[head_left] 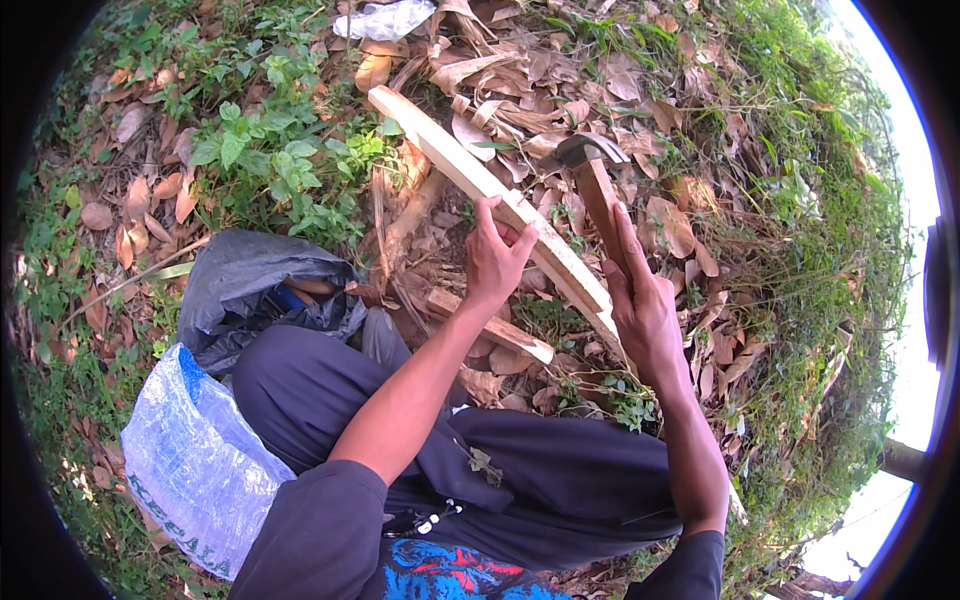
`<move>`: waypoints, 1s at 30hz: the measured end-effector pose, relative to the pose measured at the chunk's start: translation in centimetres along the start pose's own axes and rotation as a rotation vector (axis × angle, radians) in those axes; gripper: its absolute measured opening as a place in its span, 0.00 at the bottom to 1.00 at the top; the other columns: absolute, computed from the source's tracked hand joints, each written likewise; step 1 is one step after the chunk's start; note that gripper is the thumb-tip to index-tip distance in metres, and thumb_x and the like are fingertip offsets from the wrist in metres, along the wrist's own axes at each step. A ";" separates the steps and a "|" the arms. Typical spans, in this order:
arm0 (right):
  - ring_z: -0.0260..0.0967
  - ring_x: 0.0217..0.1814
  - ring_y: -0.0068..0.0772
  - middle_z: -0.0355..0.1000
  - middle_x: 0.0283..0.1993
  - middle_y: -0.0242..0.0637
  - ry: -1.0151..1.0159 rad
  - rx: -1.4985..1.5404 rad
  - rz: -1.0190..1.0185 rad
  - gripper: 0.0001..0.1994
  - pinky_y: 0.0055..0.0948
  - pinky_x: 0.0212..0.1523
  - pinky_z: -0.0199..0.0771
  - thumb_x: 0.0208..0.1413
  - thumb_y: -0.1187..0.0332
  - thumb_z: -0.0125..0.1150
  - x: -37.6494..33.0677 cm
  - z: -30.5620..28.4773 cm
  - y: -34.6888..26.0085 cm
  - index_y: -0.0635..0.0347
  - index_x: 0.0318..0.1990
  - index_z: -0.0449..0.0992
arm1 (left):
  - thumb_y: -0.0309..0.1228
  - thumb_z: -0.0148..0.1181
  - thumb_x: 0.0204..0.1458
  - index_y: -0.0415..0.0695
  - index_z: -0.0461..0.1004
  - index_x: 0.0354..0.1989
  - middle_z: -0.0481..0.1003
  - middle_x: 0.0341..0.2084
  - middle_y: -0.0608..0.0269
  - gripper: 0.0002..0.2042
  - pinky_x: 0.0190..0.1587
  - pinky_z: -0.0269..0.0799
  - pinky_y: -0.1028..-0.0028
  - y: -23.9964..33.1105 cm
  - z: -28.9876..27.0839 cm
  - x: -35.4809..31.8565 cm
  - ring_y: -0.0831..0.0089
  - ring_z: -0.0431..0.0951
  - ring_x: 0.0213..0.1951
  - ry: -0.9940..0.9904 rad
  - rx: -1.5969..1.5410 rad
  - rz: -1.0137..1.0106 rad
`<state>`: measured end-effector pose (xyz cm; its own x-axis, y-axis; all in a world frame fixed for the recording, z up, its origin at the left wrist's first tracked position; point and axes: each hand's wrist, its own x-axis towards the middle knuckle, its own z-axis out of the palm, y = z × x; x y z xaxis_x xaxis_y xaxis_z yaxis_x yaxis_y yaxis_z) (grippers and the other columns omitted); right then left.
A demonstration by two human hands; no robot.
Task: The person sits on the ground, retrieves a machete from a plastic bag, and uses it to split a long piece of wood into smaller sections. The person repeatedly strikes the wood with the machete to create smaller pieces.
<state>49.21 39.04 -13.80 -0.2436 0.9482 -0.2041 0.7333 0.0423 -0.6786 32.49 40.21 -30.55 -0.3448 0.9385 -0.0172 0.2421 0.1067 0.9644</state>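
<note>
A long pale wooden strip [450, 155] runs slantwise from the far middle toward my right knee, and a second length of wood seems to lie against its nearer end. My left hand [497, 262] is closed at the strip's middle, thumb and forefinger against the wood; any small thing between the fingertips is too small to make out. In my right hand [642, 305] is a claw hammer, gripped by its brown wooden handle [603, 205]. The dark metal hammer head [588, 150] is raised beyond the strip, apart from it.
A short wood offcut [492, 325] lies on dry leaves before my bent legs. To the left are a black plastic bag [235, 280] with things inside and a white woven sack [195, 465]. Green plants [270, 155] and a clear plastic scrap [388, 18] are farther off.
</note>
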 end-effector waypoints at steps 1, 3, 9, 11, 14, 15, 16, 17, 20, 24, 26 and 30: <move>0.73 0.50 0.69 0.74 0.51 0.65 0.006 0.016 0.014 0.31 0.56 0.45 0.73 0.69 0.69 0.50 0.0 0.0 -0.2 0.40 0.77 0.52 | 0.34 0.68 0.54 0.40 0.59 0.57 0.76 0.22 0.57 0.28 0.35 0.74 0.60 0.0 0.0 0.0 0.61 0.80 0.27 0.000 0.006 0.006; 0.73 0.49 0.70 0.75 0.49 0.66 0.016 0.011 -0.025 0.31 0.57 0.45 0.72 0.69 0.69 0.50 0.0 0.1 0.3 0.40 0.77 0.51 | 0.34 0.68 0.54 0.40 0.59 0.57 0.76 0.22 0.57 0.28 0.35 0.74 0.60 0.2 0.1 0.0 0.61 0.80 0.27 -0.014 -0.014 -0.029; 0.74 0.46 0.71 0.74 0.45 0.70 0.008 -0.087 -0.077 0.29 0.58 0.45 0.70 0.70 0.67 0.49 -0.2 1.1 1.6 0.49 0.76 0.51 | 0.34 0.68 0.54 0.40 0.58 0.57 0.76 0.22 0.56 0.28 0.34 0.74 0.60 -0.1 0.3 0.0 0.60 0.80 0.27 -0.011 -0.026 -0.015; 0.75 0.43 0.71 0.75 0.41 0.71 0.108 -0.103 0.005 0.26 0.57 0.42 0.71 0.71 0.65 0.49 -0.3 1.0 0.6 0.56 0.74 0.54 | 0.34 0.68 0.54 0.40 0.58 0.57 0.76 0.22 0.56 0.28 0.34 0.74 0.60 -0.3 0.2 0.0 0.60 0.79 0.27 -0.007 -0.017 -0.011; 0.75 0.37 0.70 0.74 0.33 0.67 0.052 -0.095 0.029 0.22 0.57 0.35 0.70 0.72 0.62 0.48 0.1 0.8 1.1 0.65 0.66 0.60 | 0.34 0.68 0.54 0.41 0.58 0.57 0.76 0.23 0.56 0.28 0.35 0.74 0.60 -0.4 0.1 0.0 0.59 0.79 0.27 -0.006 -0.012 -0.009; 0.74 0.35 0.70 0.74 0.31 0.66 0.036 -0.111 0.051 0.19 0.57 0.34 0.69 0.72 0.61 0.48 0.1 0.8 1.1 0.65 0.61 0.61 | 0.34 0.68 0.54 0.41 0.58 0.57 0.76 0.23 0.56 0.28 0.35 0.74 0.60 -0.3 0.2 0.0 0.59 0.79 0.27 -0.005 -0.012 -0.005; 0.73 0.34 0.70 0.73 0.30 0.65 0.019 -0.127 0.073 0.16 0.58 0.33 0.68 0.73 0.60 0.48 0.2 0.8 1.1 0.64 0.56 0.62 | 0.34 0.68 0.54 0.41 0.58 0.57 0.76 0.23 0.56 0.28 0.35 0.74 0.60 -0.3 0.2 -0.1 0.59 0.80 0.27 -0.004 -0.012 0.000; 0.72 0.32 0.71 0.72 0.28 0.64 0.003 -0.142 0.093 0.15 0.58 0.32 0.67 0.73 0.59 0.47 0.2 0.8 1.1 0.64 0.51 0.63 | 0.34 0.68 0.54 0.41 0.58 0.57 0.76 0.24 0.56 0.28 0.35 0.74 0.60 -0.2 0.2 -0.1 0.60 0.79 0.27 -0.011 -0.015 -0.010; 0.70 0.30 0.72 0.72 0.27 0.63 -0.019 -0.178 0.055 0.15 0.59 0.31 0.65 0.73 0.57 0.47 0.0 1.3 1.8 0.63 0.43 0.62 | 0.34 0.68 0.54 0.41 0.58 0.57 0.76 0.24 0.56 0.28 0.35 0.74 0.61 0.1 0.1 -0.1 0.61 0.79 0.28 -0.025 -0.024 -0.033; 0.69 0.31 0.74 0.71 0.27 0.64 -0.044 -0.181 0.044 0.16 0.61 0.32 0.64 0.73 0.56 0.47 0.1 0.8 1.9 0.63 0.43 0.61 | 0.34 0.68 0.54 0.40 0.58 0.57 0.76 0.24 0.57 0.28 0.35 0.74 0.61 -0.3 0.3 0.1 0.62 0.79 0.27 -0.015 -0.016 -0.032; 0.69 0.31 0.74 0.71 0.27 0.65 -0.020 -0.140 0.067 0.16 0.61 0.31 0.64 0.73 0.56 0.47 0.2 0.6 1.3 0.63 0.44 0.61 | 0.34 0.68 0.54 0.40 0.58 0.57 0.76 0.23 0.57 0.28 0.35 0.74 0.61 -0.6 0.3 0.1 0.62 0.79 0.27 -0.004 -0.015 -0.022; 0.69 0.32 0.75 0.71 0.26 0.65 0.016 -0.103 0.060 0.16 0.61 0.30 0.64 0.73 0.57 0.48 0.2 1.4 1.1 0.63 0.43 0.61 | 0.34 0.69 0.53 0.40 0.59 0.57 0.76 0.23 0.57 0.28 0.35 0.74 0.61 -0.2 0.3 0.0 0.62 0.79 0.27 -0.008 -0.020 -0.034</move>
<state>49.08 38.82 -15.54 -0.1872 0.9550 -0.2302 0.8077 0.0163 -0.5894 32.73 40.34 -30.83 -0.3450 0.9371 -0.0523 0.2122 0.1322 0.9683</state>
